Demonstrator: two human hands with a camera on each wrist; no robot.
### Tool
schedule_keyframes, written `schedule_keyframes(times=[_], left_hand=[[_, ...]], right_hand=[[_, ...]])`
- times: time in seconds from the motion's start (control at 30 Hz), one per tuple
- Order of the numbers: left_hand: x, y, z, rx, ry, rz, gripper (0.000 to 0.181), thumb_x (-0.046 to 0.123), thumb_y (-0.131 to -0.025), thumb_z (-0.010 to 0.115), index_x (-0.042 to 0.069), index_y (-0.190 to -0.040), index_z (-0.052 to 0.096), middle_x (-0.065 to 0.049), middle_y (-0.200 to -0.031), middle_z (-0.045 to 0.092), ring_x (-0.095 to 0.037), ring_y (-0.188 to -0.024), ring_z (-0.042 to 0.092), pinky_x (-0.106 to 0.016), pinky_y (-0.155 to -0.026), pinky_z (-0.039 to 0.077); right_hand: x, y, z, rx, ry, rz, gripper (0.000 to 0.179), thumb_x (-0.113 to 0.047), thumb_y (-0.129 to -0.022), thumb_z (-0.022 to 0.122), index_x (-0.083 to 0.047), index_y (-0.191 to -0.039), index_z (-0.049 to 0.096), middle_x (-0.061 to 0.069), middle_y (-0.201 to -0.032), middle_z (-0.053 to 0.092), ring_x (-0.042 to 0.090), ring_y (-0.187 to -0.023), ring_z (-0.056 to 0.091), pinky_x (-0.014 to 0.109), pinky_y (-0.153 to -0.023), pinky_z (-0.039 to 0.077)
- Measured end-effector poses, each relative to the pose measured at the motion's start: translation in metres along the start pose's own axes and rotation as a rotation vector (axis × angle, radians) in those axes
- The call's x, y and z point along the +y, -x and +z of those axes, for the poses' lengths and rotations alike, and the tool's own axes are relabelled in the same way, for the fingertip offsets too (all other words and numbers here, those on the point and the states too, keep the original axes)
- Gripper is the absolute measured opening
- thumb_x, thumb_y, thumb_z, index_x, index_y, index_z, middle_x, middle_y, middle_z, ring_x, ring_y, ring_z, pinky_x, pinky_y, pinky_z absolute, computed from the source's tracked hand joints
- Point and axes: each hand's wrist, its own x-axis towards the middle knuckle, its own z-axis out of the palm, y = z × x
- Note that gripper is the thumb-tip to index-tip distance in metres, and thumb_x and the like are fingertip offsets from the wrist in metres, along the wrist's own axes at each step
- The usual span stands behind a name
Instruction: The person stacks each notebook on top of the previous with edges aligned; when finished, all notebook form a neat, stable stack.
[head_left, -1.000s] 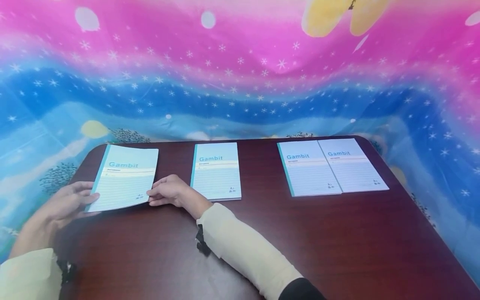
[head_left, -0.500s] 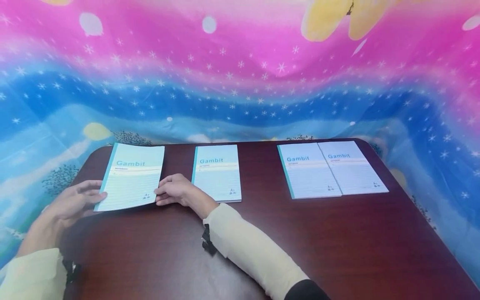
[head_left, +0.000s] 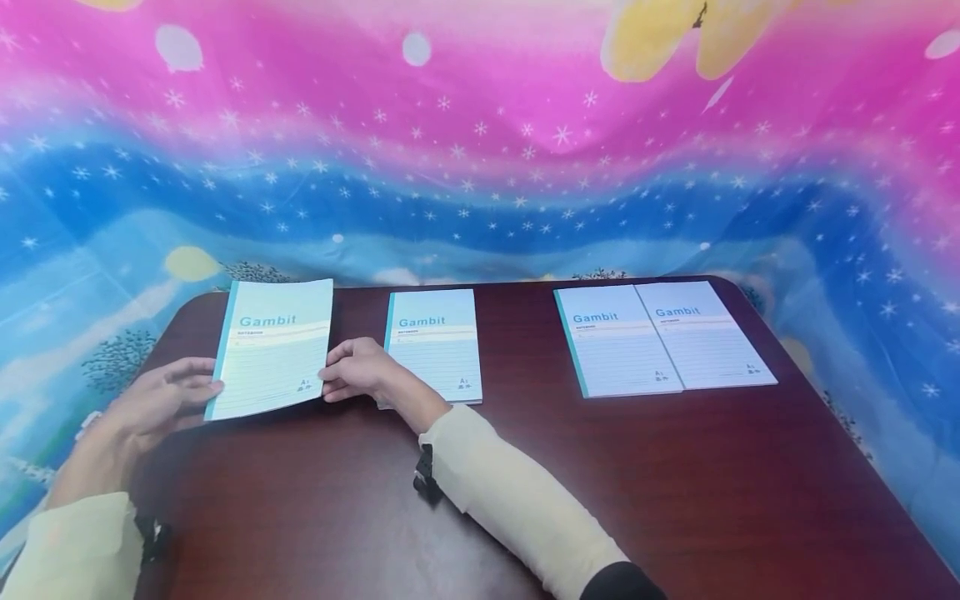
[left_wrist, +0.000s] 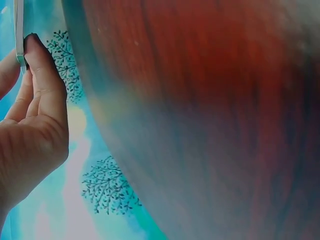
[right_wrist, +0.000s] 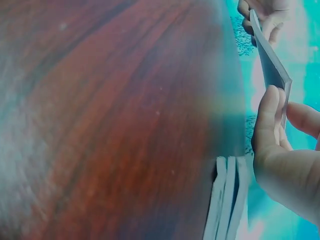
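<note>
A pale notebook (head_left: 273, 358) marked "Gambit", with a green spine strip, is held up over the far left of the table, bowed a little along its lower edge. My left hand (head_left: 153, 404) pinches its spine side near the lower corner, thumb on the cover. On the opposite edge my right hand (head_left: 360, 371) grips it between thumb and fingers. The left wrist view catches only the notebook's thin edge (left_wrist: 19, 37) at the fingertips. In the right wrist view the notebook (right_wrist: 272, 67) stretches between both hands, raised off the tabletop.
Just right of my right hand lie stacked matching notebooks (head_left: 435, 362), their edges (right_wrist: 227, 200) seen side-on in the right wrist view. Two more notebook covers (head_left: 618, 354) lie side by side at the far right. A printed curtain (head_left: 480, 208) hangs behind the brown table (head_left: 525, 483).
Both hands have carried the held notebook to the right and slightly up, closer to the middle stack. The other notebooks have stayed in place.
</note>
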Motion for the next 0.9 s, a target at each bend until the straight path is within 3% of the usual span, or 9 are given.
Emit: schedule_keyframes(times=[0.47, 0.9], left_hand=[[0.013, -0.004, 0.015, 0.014, -0.057, 0.023, 0.056, 0.023, -0.102, 0.065, -0.005, -0.141, 0.037, 0.004, -0.104, 0.062, -0.012, -0.09, 0.067, -0.034, -0.078, 0.059], [0.019, -0.011, 0.031, -0.003, -0.048, 0.041, 0.057, 0.019, -0.101, 0.066, -0.009, -0.14, 0.036, 0.005, -0.099, 0.064, -0.012, -0.086, 0.067, -0.033, -0.074, 0.06]], right_hand=[[-0.006, 0.008, -0.021, 0.011, 0.157, -0.047, 0.011, 0.004, -0.097, 0.063, 0.004, -0.108, 0.059, 0.012, -0.09, 0.063, 0.021, -0.07, 0.064, 0.034, -0.071, 0.061], [-0.011, 0.018, -0.04, 0.001, 0.209, -0.044, 0.016, 0.001, -0.097, 0.064, 0.006, -0.112, 0.059, 0.013, -0.088, 0.065, 0.021, -0.072, 0.066, 0.033, -0.072, 0.061]])
